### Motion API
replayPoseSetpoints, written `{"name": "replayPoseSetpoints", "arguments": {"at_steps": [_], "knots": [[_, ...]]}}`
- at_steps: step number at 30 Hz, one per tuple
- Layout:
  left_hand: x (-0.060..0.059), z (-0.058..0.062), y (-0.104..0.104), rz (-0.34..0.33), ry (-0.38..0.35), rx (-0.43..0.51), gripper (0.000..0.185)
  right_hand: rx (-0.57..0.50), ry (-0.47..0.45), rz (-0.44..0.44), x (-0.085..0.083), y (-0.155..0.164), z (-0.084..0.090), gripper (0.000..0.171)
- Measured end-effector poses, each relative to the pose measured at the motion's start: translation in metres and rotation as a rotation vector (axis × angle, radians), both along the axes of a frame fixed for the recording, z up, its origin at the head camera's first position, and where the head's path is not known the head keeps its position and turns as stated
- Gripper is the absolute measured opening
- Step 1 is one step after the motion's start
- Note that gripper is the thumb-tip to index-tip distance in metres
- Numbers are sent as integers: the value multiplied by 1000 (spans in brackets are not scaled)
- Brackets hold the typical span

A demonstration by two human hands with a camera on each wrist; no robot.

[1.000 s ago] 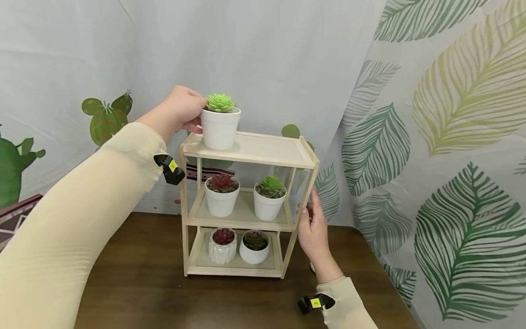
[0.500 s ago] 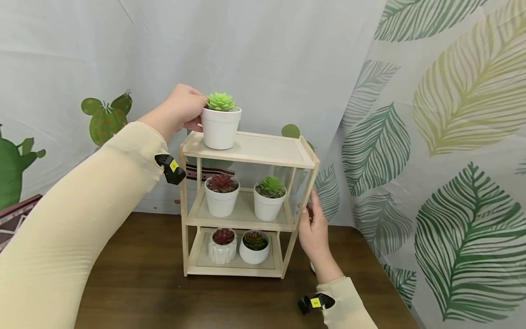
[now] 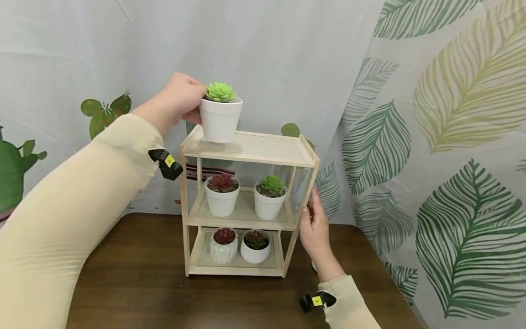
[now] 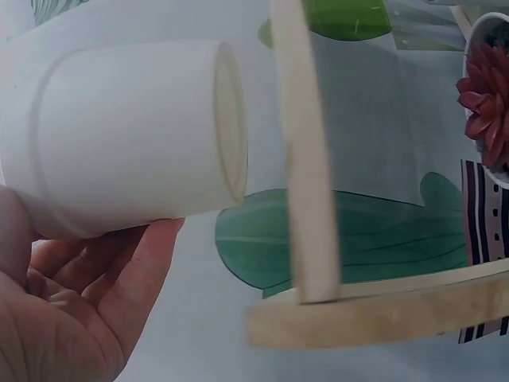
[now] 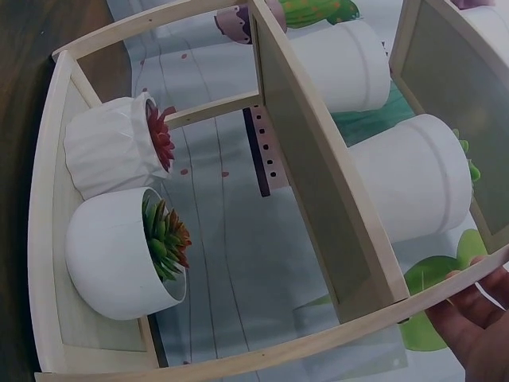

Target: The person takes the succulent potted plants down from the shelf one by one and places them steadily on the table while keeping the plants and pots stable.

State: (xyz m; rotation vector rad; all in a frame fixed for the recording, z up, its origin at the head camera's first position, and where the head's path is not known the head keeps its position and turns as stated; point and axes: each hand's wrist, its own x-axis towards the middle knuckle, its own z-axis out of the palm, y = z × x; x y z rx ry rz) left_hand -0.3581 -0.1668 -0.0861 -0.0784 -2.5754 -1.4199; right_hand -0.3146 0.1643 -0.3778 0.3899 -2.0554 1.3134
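My left hand [image 3: 182, 98] grips a white pot [image 3: 221, 121] by its left side, thumb at the rim. A bright green succulent [image 3: 220, 92] sits in it. In the left wrist view, a gap shows between the pot's base and the top of the wooden shelf [image 3: 269, 147]. My right hand [image 3: 315, 233] holds the shelf's right upright, with fingertips behind the wood in the right wrist view. On the middle tier stand a pot with a dark red succulent [image 3: 222, 196] and a pot with a green succulent [image 3: 270, 198].
The bottom tier bears a ribbed white pot [image 3: 223, 250] and a rounded white pot [image 3: 255, 253], both with succulents. The shelf stands on a dark brown table [image 3: 144, 274]. Behind hangs a printed curtain [image 3: 287, 55]. Something white is partly hidden behind my right wrist.
My left hand has raised the pot with the bright green succulent off the top tier. My right hand stays on the upright, and the other pots keep their places.
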Motion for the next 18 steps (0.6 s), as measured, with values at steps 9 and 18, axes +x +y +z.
{"name": "replayPoseSetpoints", "arguments": {"at_steps": [9,18], "knots": [[8,13,-3,-7,16,37,38,13,18,18,-7,7,-8,63],[15,19,-1,-30,39,12,38,27,41,1,-5,12,-4,64]]}}
